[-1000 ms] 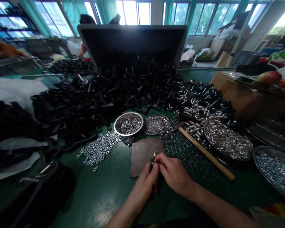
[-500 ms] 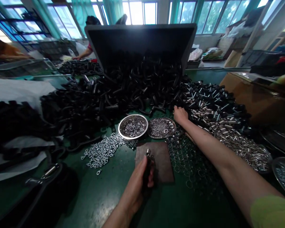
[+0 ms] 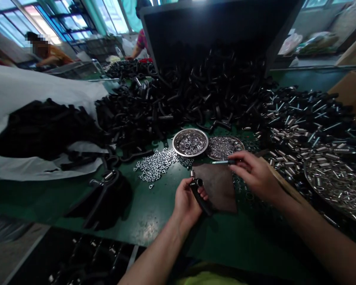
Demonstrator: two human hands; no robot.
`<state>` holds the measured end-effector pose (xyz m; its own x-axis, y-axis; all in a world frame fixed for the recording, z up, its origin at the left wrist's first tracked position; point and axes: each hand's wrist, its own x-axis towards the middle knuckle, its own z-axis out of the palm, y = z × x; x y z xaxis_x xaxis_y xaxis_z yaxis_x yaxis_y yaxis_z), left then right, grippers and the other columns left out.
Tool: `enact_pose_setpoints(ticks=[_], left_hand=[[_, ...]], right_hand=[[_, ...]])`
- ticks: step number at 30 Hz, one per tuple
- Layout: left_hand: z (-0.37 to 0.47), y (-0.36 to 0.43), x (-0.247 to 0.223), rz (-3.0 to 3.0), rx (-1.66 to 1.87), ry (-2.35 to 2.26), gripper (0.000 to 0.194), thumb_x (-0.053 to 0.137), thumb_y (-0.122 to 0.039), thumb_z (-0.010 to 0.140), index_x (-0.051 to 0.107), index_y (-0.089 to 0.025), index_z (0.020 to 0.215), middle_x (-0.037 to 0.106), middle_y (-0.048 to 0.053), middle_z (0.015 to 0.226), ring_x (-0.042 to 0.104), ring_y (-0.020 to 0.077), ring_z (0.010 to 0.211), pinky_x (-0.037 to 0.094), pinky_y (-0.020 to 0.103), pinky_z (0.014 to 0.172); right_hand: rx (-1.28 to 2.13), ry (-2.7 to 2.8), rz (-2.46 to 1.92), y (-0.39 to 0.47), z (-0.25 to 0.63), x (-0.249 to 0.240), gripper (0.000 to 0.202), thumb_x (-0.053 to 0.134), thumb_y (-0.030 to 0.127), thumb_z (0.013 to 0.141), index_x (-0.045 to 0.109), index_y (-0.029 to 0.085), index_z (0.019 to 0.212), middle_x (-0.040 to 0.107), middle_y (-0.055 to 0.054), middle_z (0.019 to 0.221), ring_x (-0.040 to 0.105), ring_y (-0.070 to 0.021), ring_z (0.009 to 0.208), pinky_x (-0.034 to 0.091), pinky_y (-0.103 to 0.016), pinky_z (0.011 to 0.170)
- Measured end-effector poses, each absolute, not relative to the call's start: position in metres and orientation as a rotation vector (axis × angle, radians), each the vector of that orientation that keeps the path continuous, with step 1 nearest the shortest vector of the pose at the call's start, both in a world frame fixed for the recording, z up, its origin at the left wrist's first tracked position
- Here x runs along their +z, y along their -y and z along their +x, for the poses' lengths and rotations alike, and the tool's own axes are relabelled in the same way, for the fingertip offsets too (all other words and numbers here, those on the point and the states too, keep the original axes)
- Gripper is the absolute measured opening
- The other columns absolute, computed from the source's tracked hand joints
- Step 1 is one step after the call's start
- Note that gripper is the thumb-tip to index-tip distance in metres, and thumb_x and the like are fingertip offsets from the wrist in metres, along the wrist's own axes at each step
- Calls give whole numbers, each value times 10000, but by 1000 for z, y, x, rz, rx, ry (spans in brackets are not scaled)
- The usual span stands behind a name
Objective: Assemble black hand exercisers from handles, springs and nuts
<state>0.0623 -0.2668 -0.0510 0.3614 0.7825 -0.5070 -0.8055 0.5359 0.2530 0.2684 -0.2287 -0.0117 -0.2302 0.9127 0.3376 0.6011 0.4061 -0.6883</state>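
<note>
My left hand is closed around a black handle, which is tilted, with a round opening at its top. A small metal spring stands at the handle's upper end, beside my thumb. My right hand pinches the black head of a bolt, its bare metal shank pointing left. The bolt is above the far edge of a brown square pad, apart from the handle. Just beyond it are a round metal bowl and an oval metal tray, both holding small metal parts.
Loose nuts lie left of the bowl. Black handles are heaped before a large tipped bin. Black-headed bolts and springs are piled at right. Finished-looking handles lie at left. Other people sit across the table.
My right hand has come back from the pile at right and now holds a bolt over the pad. My left hand has turned the handle, showing its round opening. The view has swung left.
</note>
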Motion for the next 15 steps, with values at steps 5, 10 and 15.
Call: enact_pose_setpoints(ticks=[5, 10, 15], left_hand=[[73, 282, -45, -6, 1052, -684, 211, 475, -263, 785, 535, -139, 625, 460, 5, 495, 426, 107, 477, 373, 227, 518], [81, 297, -42, 63, 1207, -826, 134, 587, -258, 738, 549, -140, 690, 512, -24, 571, 445, 78, 496, 369, 201, 527], [78, 301, -41, 202, 1305, -885, 153, 649, -269, 683, 566, -148, 724, 522, -39, 612, 462, 79, 528, 376, 207, 541]], right_hand=[[365, 2224, -966, 285, 226, -8, 228, 435, 109, 876, 563, 154, 1059, 627, -100, 1017, 581, -188, 984, 490, -320, 838], [255, 2167, -1187, 290, 207, -22, 293, 368, 272, 937, 619, 124, 903, 654, -103, 795, 624, -205, 753, 503, -322, 683], [544, 2092, -1330, 297, 203, -22, 315, 379, 363, 936, 634, 179, 933, 675, -71, 841, 633, -189, 749, 502, -313, 674]])
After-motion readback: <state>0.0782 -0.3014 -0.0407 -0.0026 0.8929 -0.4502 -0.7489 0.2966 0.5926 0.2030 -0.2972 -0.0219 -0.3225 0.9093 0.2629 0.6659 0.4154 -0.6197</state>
